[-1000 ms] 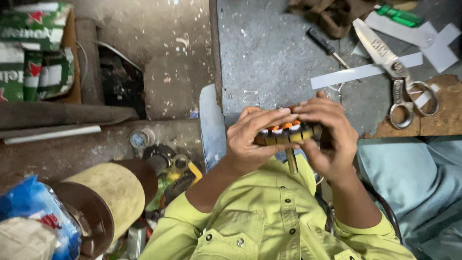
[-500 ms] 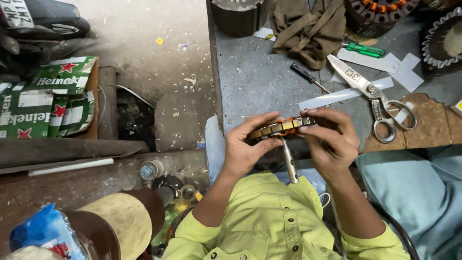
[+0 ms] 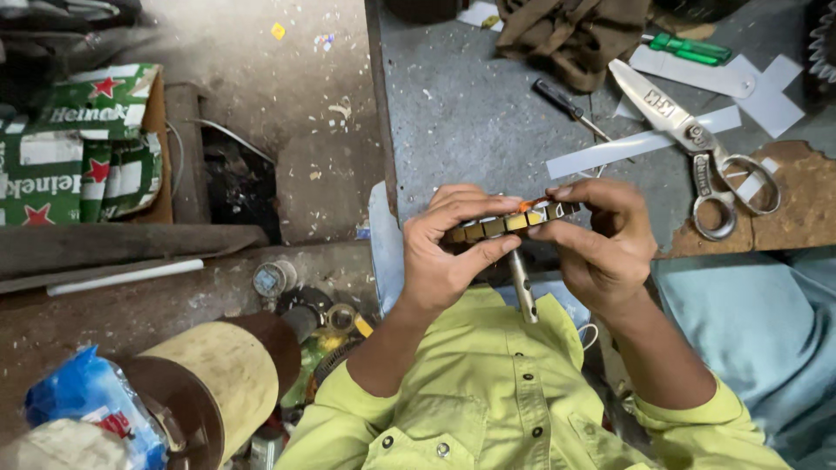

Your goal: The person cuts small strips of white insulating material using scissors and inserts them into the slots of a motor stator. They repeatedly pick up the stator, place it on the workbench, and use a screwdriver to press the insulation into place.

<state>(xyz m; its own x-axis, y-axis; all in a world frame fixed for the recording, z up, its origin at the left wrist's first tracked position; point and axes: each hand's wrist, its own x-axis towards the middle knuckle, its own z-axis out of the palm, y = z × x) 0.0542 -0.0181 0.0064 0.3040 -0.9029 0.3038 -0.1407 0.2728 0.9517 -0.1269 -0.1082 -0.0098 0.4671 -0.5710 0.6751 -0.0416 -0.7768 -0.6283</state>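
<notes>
Clearly heavy and stiff, the slotted metal motor core (image 3: 509,224) at frame centre is gripped edgewise by left hand (image 3: 448,257) and right hand (image 3: 605,239); its steel shaft (image 3: 522,287) offers another hold.

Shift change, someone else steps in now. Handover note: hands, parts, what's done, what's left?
Left hand: grips the near end of the slotted metal disc with shaft, thumb under it.
Right hand: pinches the far end, fingertips at the orange bit on top.
Disc is held edge-on above the grey bench, shaft pointing down at the shirt.
Scissors, white strips, two screwdrivers lie untouched on the bench.
Done and left: cannot tell from this view.
</notes>
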